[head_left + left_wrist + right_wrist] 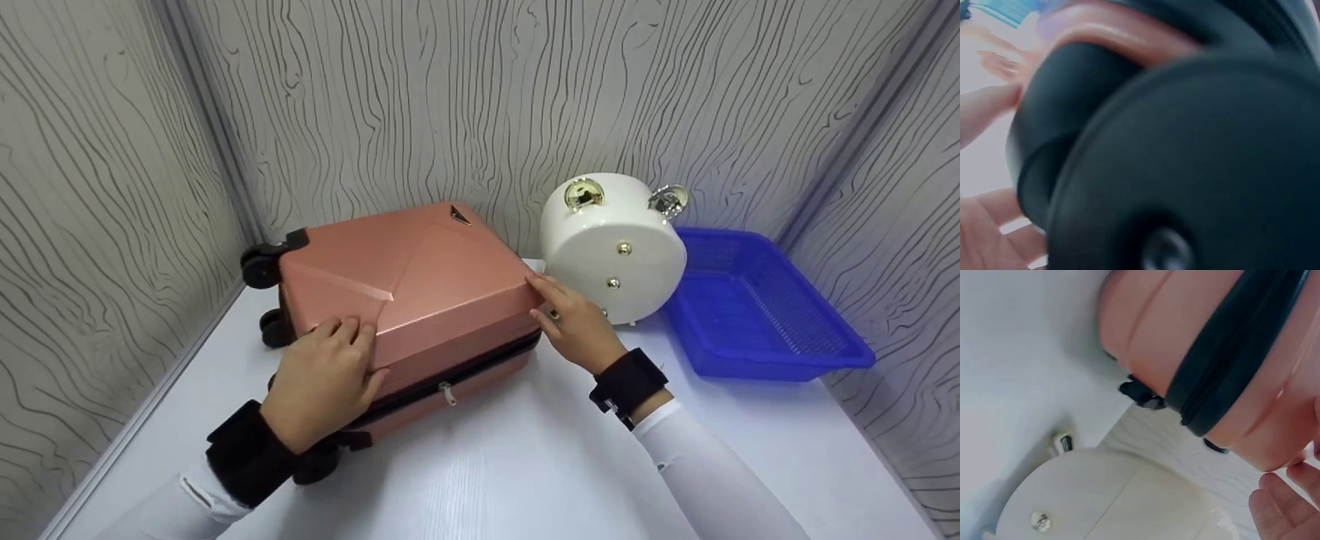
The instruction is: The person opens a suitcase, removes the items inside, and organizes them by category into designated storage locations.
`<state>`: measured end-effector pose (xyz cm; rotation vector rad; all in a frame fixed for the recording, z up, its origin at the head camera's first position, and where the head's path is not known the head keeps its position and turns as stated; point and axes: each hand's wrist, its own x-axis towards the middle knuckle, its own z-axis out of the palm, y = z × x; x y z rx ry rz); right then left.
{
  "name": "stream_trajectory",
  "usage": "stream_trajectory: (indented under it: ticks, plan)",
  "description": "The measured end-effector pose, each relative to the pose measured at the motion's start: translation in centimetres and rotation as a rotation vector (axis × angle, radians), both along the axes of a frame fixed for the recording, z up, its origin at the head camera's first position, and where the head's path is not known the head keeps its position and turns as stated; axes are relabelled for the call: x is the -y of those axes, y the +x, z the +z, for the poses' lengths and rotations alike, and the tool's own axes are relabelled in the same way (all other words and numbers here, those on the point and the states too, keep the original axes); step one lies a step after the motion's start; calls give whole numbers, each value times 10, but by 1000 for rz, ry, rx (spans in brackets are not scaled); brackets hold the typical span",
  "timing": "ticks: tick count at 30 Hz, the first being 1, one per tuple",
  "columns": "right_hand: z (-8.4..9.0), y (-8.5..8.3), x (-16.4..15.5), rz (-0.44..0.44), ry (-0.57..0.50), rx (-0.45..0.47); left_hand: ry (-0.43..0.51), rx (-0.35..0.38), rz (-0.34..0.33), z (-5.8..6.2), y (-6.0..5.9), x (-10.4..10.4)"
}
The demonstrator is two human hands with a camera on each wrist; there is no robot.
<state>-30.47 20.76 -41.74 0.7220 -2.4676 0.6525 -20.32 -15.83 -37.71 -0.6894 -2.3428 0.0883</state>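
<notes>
Small rose-pink hard-shell suitcase [409, 289] lies flat, table centre-left. Left hand [322, 382] presses flat on lid, right hand [574, 319] fingers straight at right corner. Looks like steadying; unzipping likely needs a pinch on zipper pull [447, 392].

**Item count, tabletop**

1 pink suitcase [420, 289], lying flat toward the left rear corner. Wheels visible on it: 3, black: two at its far left end [262, 266], one at the near left corner [315, 465]. 1 white alarm clock [615, 251] at the rear edge, 2 bells on top. 1 blue basket [757, 311] at the right edge. 2 hands: left hand [322, 382], right hand [577, 319].
</notes>
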Motion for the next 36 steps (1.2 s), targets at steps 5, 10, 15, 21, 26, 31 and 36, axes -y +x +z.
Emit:
stream_trajectory:
  ticks: [5, 10, 15, 21, 26, 31, 36]
  plan:
    - [-6, -4, 1, -100, -50, -13, 9, 93, -38, 9, 9, -4]
    - [-19, 7, 13, -197, -111, -79, 107, 340, -104, 31, 3, 9]
    - [-43, 33, 36, -99, -12, -103, 157, 554, -150, 48, -9, 28]
    - [-64, 54, 69, 64, 66, -19, 124, 639, -134, 54, -18, 40]
    - [-72, 61, 89, 131, 54, 20, 108, 638, -164, 55, -23, 48]
    - [-78, 67, 104, 181, 6, 16, 116, 627, -175, 53, -24, 51]
    - [-83, 75, 111, 227, -52, -29, 100, 582, -192, 52, -23, 54]
